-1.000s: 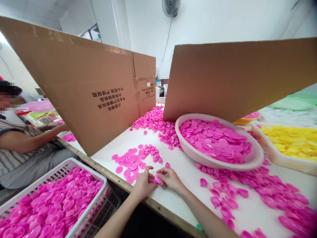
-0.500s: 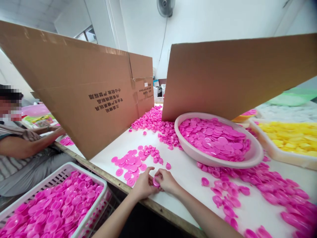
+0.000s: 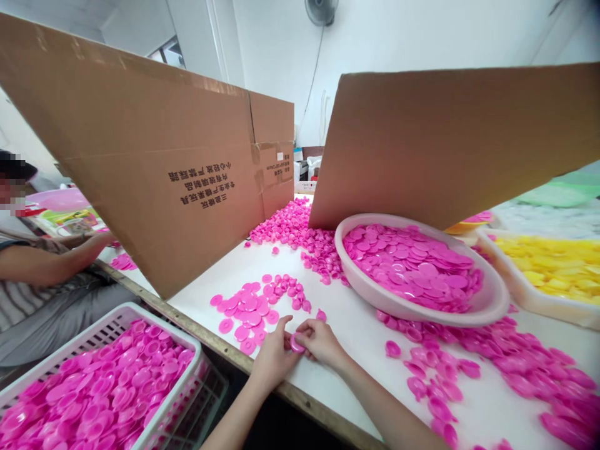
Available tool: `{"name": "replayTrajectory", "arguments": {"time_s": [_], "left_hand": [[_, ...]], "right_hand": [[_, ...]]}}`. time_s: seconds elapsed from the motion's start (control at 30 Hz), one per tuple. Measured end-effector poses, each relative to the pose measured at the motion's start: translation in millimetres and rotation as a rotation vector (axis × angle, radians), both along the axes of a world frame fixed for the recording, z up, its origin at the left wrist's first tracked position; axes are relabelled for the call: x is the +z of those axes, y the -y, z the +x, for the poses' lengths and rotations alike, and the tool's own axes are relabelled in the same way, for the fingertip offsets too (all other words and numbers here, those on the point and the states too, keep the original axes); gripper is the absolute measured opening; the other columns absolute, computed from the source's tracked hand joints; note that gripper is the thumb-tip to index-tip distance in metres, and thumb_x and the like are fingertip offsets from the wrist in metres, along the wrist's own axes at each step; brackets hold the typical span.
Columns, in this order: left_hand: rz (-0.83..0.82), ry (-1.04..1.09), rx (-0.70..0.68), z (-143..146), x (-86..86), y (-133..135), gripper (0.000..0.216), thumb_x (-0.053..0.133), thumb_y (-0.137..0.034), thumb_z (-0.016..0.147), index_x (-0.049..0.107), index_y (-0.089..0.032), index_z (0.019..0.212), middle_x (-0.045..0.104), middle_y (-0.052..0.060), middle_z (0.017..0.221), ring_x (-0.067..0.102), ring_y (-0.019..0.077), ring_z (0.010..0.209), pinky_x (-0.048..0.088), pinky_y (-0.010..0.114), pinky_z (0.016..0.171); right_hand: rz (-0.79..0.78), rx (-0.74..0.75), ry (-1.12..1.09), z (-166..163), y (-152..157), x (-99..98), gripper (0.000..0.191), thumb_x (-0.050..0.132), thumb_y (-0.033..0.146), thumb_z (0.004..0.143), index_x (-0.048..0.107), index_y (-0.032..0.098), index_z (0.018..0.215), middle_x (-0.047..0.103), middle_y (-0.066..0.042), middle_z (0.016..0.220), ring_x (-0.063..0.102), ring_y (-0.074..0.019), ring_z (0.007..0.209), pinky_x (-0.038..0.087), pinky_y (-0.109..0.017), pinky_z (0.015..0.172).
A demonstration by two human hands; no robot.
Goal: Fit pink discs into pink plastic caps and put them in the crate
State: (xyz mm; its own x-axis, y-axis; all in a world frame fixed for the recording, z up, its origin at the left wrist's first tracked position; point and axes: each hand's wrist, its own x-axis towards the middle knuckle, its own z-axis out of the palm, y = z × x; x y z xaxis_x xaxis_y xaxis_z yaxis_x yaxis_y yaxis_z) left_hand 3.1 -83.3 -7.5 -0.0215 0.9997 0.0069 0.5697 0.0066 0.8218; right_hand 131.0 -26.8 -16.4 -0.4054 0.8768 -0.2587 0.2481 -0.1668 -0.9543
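Close to the table's front edge, my left hand and my right hand meet around one small round pink plastic piece. Fingers of both hands pinch it, though the undersides are hidden. Just beyond my left hand lies a loose spread of flat pink discs. Small pink cup-shaped pieces sit beside the discs, and a single one rests by my right fingertips.
A tilted pale basin of pink discs stands right, propped over pink cup pieces. Cardboard panels wall the table. A white basket of pink parts is lower left; a tray of yellow pieces is far right. A co-worker sits left.
The view has shifted slightly, so the basin and right-hand pieces appear farther right. Both hands stay together on the pink piece, with little visible finger movement.
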Motion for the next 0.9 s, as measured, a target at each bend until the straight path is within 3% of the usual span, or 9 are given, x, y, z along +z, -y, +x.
{"name": "replayTrajectory", "arguments": {"time_s": [0.37, 0.5, 0.6, 0.73, 0.9], "left_hand": [[-0.028, 0.119, -0.031, -4, -1.3, 0, 0.055, 0.055, -0.021, 0.066, 0.034, -0.021, 0.117, 0.062, 0.001, 0.08, 0.059, 0.0125, 0.068, 0.045, 0.023, 0.062], [-0.162, 0.235, -0.109, -14, 5.9, -8, 0.063, 0.06, -0.029, 0.064, 0.032, -0.019, 0.12, 0.063, 0.004, 0.085, 0.059, 0.0137, 0.071, 0.044, 0.024, 0.065], [-0.184, 0.042, 0.003, -12, 11.8, -21, 0.042, 0.039, -0.041, 0.079, 0.042, -0.016, 0.112, 0.063, 0.004, 0.074, 0.058, 0.015, 0.067, 0.041, 0.026, 0.063], [-0.012, -0.348, 0.123, 4, 12.3, -36, 0.035, 0.027, -0.038, 0.084, 0.051, -0.017, 0.1, 0.061, 0.007, 0.08, 0.055, 0.0184, 0.078, 0.036, 0.027, 0.064], [0.045, -0.397, 0.124, 13, 3.0, -35, 0.042, 0.019, -0.04, 0.086, 0.054, -0.018, 0.08, 0.059, 0.005, 0.074, 0.052, 0.0162, 0.07, 0.032, 0.026, 0.06]], "right_hand": [[0.069, 0.013, 0.034, -6, 7, -5.1, 0.006, 0.047, 0.017, 0.074, 0.042, 0.018, 0.073, 0.051, 0.006, 0.049, 0.05, -0.0086, 0.036, 0.035, -0.017, 0.032], [0.026, -0.017, -0.006, -7, 8, -6.1, 0.009, 0.048, 0.018, 0.073, 0.04, 0.019, 0.07, 0.052, 0.005, 0.049, 0.051, -0.01, 0.037, 0.037, -0.018, 0.033], [-0.007, -0.019, -0.027, -9, 11, -6.1, 0.011, 0.047, 0.021, 0.075, 0.038, 0.02, 0.069, 0.053, 0.004, 0.046, 0.053, -0.0114, 0.038, 0.038, -0.019, 0.034], [-0.002, -0.038, -0.03, -10, 14, -9.5, 0.013, 0.045, 0.023, 0.075, 0.035, 0.021, 0.068, 0.055, 0.003, 0.049, 0.058, -0.014, 0.044, 0.042, -0.021, 0.038], [0.046, -0.014, -0.038, -4, 13, -14.9, 0.01, 0.046, 0.027, 0.074, 0.039, 0.02, 0.07, 0.058, 0.001, 0.06, 0.06, -0.0152, 0.05, 0.046, -0.024, 0.042]]}}
